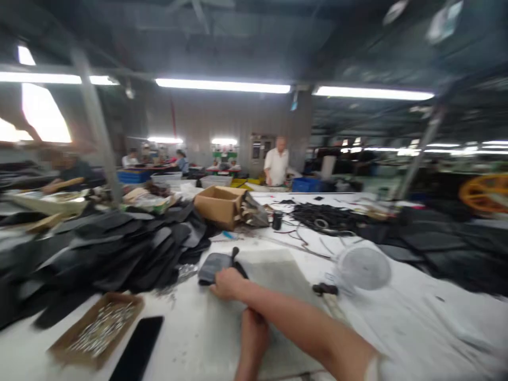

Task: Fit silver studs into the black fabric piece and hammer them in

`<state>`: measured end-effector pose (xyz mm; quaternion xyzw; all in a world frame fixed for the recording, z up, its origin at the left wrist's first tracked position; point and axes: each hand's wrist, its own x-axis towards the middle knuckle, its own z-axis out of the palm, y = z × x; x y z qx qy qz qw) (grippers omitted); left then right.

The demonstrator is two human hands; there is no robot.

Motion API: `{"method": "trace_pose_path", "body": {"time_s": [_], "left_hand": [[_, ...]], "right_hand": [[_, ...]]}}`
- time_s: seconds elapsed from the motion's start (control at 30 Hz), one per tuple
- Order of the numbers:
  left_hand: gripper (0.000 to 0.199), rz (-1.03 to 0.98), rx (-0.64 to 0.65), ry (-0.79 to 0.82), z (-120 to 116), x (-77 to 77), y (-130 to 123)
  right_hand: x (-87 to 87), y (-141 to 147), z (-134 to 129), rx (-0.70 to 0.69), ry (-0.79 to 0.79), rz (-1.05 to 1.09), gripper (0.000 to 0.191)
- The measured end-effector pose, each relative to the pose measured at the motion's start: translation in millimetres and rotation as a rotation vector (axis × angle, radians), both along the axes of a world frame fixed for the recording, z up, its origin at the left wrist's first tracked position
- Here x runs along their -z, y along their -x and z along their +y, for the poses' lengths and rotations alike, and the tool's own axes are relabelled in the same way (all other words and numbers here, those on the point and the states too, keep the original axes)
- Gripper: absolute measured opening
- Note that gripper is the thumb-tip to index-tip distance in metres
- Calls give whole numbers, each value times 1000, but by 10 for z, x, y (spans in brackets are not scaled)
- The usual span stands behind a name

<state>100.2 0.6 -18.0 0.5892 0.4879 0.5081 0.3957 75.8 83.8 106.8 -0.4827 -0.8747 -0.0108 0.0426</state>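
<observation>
My right hand (228, 283) reaches across from the lower right, its fingers closed on the near edge of a folded dark grey piece of material (216, 267). A dark strap-like part with a rounded black end (235, 252) stands up beside that piece. My left hand (254, 330) comes up from the bottom and passes under my right forearm. Its fingers are hidden there, so what they hold does not show. Both hands are over a greyish mat (278, 270) on the white table (186, 338).
At left are a carton tray (135, 304) of small metal parts, a black phone (138, 346) and piled dark pieces (130, 243). A cardboard box (216, 206) stands behind. To the right are a hammer-like tool (325, 289), a round fan (363, 268) and dark strips (329, 217). A person (277, 164) stands far back.
</observation>
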Motion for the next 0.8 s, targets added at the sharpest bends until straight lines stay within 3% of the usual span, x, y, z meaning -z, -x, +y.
{"method": "trace_pose_path", "body": {"time_s": [0.13,0.27,0.37,0.47,0.57,0.67,0.73,0.8], "left_hand": [[36,85,-9,-11,150,29,-25],[46,50,13,71,128,-14,-25],[52,11,46,118,68,-89,17],[58,5,-48,154,62,-139,90],[63,38,-158,211,115,-135,164],[65,87,-143,236,186,-116,188],[64,101,-157,227,204,-122,171],[64,88,-161,205,168,-155,144]], "right_hand": [[-229,-245,276,37,-13,20,43],[-453,-794,427,138,-244,194,36],[-592,-1394,311,251,-375,280,28],[-608,-2022,-95,284,-455,319,35],[-314,-2478,-758,224,-484,314,33],[316,-2649,-1407,150,-484,377,24],[764,-2627,-1716,180,-450,506,19],[1079,-2548,-1928,258,-383,707,20]]}}
